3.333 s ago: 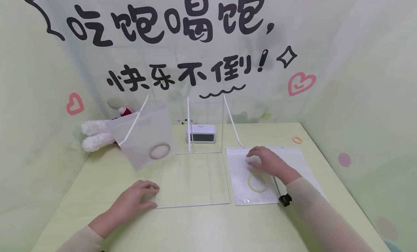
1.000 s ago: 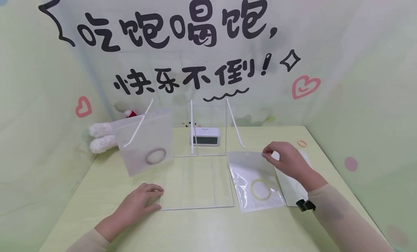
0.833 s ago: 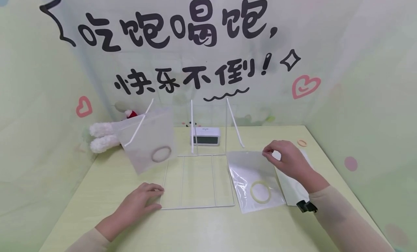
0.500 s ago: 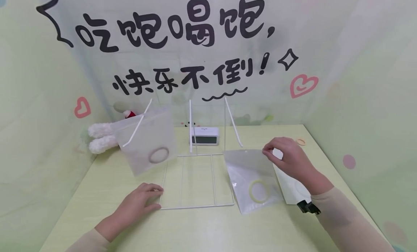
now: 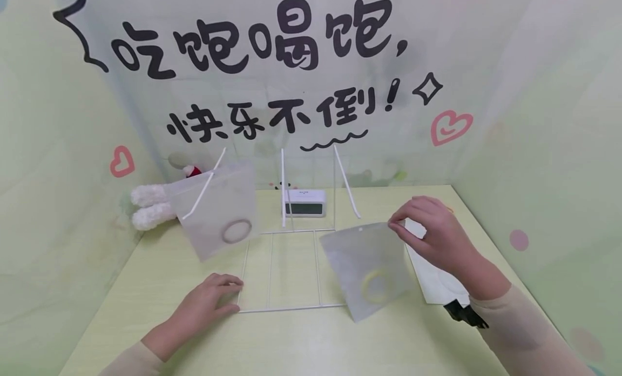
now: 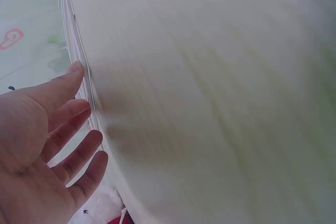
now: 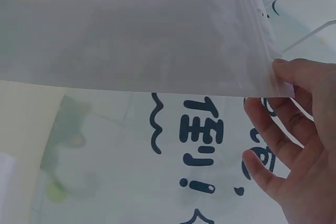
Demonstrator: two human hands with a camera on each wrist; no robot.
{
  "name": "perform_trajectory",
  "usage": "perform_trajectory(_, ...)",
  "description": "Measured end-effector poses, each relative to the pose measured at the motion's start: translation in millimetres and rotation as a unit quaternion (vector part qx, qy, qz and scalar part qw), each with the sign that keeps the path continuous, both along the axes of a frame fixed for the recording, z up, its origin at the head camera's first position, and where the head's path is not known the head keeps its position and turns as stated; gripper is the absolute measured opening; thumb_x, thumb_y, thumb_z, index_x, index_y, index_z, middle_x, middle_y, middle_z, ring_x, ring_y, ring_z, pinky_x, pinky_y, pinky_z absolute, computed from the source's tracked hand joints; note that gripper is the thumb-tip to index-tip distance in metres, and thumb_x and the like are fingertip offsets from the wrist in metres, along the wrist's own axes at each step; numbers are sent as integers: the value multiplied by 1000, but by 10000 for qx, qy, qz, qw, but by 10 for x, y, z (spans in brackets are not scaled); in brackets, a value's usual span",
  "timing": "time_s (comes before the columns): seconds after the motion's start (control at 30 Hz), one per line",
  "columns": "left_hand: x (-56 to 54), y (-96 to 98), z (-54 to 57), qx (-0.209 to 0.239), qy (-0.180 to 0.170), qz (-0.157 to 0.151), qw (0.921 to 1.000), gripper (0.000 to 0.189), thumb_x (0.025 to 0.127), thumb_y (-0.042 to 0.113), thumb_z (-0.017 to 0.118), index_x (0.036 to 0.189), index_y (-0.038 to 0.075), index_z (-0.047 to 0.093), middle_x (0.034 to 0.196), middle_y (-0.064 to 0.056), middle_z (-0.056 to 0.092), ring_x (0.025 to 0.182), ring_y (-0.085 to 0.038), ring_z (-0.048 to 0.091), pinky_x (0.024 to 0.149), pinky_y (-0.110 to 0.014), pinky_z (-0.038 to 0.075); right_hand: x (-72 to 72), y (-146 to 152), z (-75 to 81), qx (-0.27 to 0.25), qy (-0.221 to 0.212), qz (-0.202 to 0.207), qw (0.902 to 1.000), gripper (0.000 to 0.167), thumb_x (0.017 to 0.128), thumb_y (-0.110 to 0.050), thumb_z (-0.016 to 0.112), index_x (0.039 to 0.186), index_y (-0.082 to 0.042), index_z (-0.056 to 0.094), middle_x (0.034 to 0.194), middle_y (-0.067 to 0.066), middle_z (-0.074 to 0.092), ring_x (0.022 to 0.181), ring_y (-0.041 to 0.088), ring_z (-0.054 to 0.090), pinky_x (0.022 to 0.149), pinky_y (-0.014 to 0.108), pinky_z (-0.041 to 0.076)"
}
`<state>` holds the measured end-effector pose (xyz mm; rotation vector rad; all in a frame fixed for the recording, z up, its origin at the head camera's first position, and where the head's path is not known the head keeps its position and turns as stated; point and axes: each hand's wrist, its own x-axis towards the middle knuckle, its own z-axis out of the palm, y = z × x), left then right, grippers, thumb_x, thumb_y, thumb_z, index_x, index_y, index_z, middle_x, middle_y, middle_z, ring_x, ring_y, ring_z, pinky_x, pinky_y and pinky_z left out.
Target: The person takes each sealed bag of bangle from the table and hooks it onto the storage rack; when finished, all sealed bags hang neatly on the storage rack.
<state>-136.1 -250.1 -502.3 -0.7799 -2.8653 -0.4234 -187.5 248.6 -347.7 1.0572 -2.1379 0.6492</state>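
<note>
In the head view my right hand pinches the top right corner of a translucent zip bag between thumb and fingers. The bag hangs tilted over the right side of the white wire rack, with a yellow ring inside it. From the right wrist camera, the thumb lies flat on the bag's zip edge. My left hand touches the left side of the rack's base with loosely extended fingers. A second zip bag, holding a brownish ring, hangs on the rack's left hook.
The middle hook and right hook point forward. Behind the rack stands a white digital clock. Another white bag lies under my right wrist, an orange ring partly behind the hand. A white plush toy lies at back left.
My right hand has reached the bag on the right, pinched its corner, and lifted it off the bag beneath, swinging it left over the rack. The left hand stays at the rack's base.
</note>
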Motion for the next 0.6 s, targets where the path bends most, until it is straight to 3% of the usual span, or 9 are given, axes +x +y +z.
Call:
perform_trajectory(0.1, 7, -5, -5, 10, -17, 17, 10000, 42, 83, 31, 85, 120, 12, 76, 129, 8, 68, 116, -18, 63, 94, -40, 61, 71, -71, 99, -55, 13, 132, 9999, 18, 100, -32, 67, 93, -17, 76, 87, -12, 69, 83, 11, 60, 93, 32, 45)
perform_trajectory(0.2, 5, -1, -9, 16, -33, 24, 10000, 43, 84, 31, 85, 121, 12, 76, 129, 7, 68, 116, -18, 62, 95, -40, 61, 164, -148, 218, -119, -3, 292, 9995, 31, 105, -41, 59, 93, -17, 75, 87, -13, 68, 85, 11, 59, 96, 30, 44)
perform_trajectory(0.43, -2, 15, -9, 9, -54, 45, 10000, 43, 83, 31, 85, 121, 11, 76, 129, 7, 69, 117, -19, 62, 96, -41, 60, 379, -375, 505, -242, 151, 879, 9957, 29, 106, -33, 59, 93, -11, 73, 88, -8, 68, 86, 7, 60, 115, 33, 44)
perform_trajectory(0.6, 10, 7, -1, -31, -66, 86, 9999, 43, 84, 30, 85, 121, 11, 76, 129, 7, 69, 118, -20, 63, 97, -42, 60, 459, -571, 698, -421, 463, 1283, 9898, 26, 105, -27, 62, 91, -8, 73, 86, -3, 69, 89, 13, 58, 105, 29, 45)
